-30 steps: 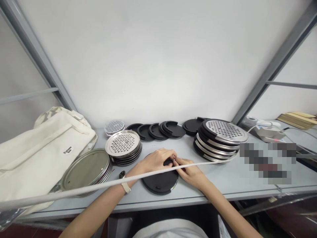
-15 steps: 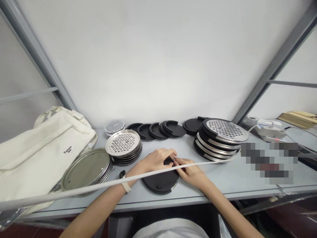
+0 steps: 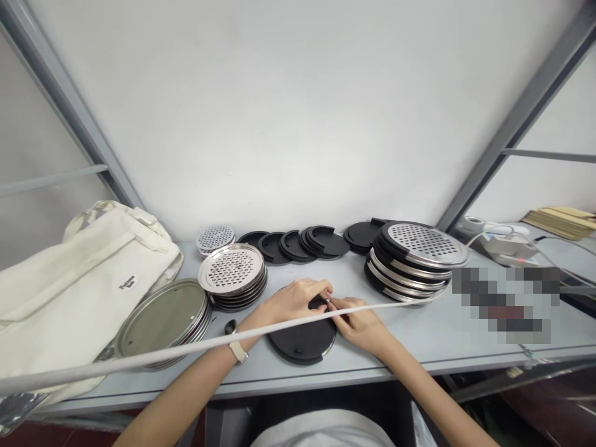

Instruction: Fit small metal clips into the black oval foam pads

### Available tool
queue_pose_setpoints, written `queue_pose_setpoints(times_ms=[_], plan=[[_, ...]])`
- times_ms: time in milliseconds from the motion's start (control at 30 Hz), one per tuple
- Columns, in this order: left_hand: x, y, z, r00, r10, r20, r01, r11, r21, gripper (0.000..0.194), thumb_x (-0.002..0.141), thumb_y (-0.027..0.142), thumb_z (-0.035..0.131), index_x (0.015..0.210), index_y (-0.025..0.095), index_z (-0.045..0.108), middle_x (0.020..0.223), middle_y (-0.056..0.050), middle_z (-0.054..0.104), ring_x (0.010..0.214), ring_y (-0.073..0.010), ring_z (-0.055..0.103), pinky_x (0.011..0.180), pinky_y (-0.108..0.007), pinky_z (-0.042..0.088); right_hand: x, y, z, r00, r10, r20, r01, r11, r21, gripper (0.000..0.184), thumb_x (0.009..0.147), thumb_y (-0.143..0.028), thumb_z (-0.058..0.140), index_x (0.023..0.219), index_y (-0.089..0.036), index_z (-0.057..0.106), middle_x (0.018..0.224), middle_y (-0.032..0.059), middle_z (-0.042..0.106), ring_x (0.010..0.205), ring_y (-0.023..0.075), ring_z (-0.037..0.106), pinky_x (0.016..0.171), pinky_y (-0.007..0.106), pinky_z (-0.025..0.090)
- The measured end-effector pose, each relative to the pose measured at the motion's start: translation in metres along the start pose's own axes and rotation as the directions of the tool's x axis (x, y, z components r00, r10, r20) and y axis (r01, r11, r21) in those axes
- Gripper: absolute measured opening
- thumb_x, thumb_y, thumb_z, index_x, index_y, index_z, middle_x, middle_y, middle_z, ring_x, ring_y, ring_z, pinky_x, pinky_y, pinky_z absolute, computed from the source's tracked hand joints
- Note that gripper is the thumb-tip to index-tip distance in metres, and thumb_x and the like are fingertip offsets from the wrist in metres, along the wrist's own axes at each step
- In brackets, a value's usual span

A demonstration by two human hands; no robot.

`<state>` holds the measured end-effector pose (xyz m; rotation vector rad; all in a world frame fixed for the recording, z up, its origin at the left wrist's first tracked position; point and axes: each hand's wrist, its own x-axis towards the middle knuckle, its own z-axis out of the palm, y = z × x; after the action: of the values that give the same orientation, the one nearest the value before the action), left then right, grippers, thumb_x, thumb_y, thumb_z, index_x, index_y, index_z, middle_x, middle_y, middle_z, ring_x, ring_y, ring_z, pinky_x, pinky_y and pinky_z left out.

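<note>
A round black disc [image 3: 303, 343] with a small dark knob lies on the bench close to its front edge. My left hand [image 3: 294, 300], with a watch on the wrist, reaches over the disc's far side, thumb and fingers pinched together. From the right, my right hand [image 3: 359, 324] meets it at the disc's upper right edge, its fingers also closed. Something small and shiny shows between the fingertips, too small to name. A blurred white cord crosses the view in front of both hands.
Perforated metal plates [image 3: 231, 269] are stacked left of my hands, beside olive round plates [image 3: 162, 318] and a cream fabric bag [image 3: 84, 285]. Black discs with raised rims [image 3: 328, 242] line the wall. At right stands a stack of black-rimmed perforated discs [image 3: 421, 243], with a white device [image 3: 506, 247] beyond.
Almost nothing differs. My fingertips shift very slightly at the disc's edge, and both hands stay in the same place.
</note>
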<state>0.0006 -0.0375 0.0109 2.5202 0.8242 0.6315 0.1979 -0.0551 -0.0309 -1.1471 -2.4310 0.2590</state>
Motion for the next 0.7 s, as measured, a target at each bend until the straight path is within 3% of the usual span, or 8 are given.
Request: queue_pose_setpoints(times_ms=[233,700], plan=[[0.0,-0.0006,-0.001,1.0,-0.006,-0.006,0.006,0.999,-0.036,0.022,0.082,0.019,0.059,0.103,0.02,0.053,0.099,-0.004,0.063,0.092,-0.0171,0.06,0.083,-0.027,0.045,-0.0028,0.0,0.004,0.997,-0.014,-0.078,0.01,0.999,-0.05,0.026,0.092,-0.024,0.036,0.083,-0.017,0.06,0.071,0.0071,0.065,0.067,0.0191,0.06,0.066,0.028,0.039],[-0.0004,0.0007,-0.0025,1.0,-0.013,-0.001,0.013,0.996,-0.089,0.022,0.08,0.015,0.057,0.101,0.02,0.052,0.097,-0.003,0.063,0.088,-0.0158,0.06,0.077,-0.024,0.045,-0.0019,-0.0003,0.0043,0.997,0.016,-0.074,-0.006,0.992,0.125,0.027,0.094,-0.027,0.036,0.081,-0.017,0.058,0.064,0.0042,0.06,0.056,0.0156,0.054,0.056,0.025,0.036]])
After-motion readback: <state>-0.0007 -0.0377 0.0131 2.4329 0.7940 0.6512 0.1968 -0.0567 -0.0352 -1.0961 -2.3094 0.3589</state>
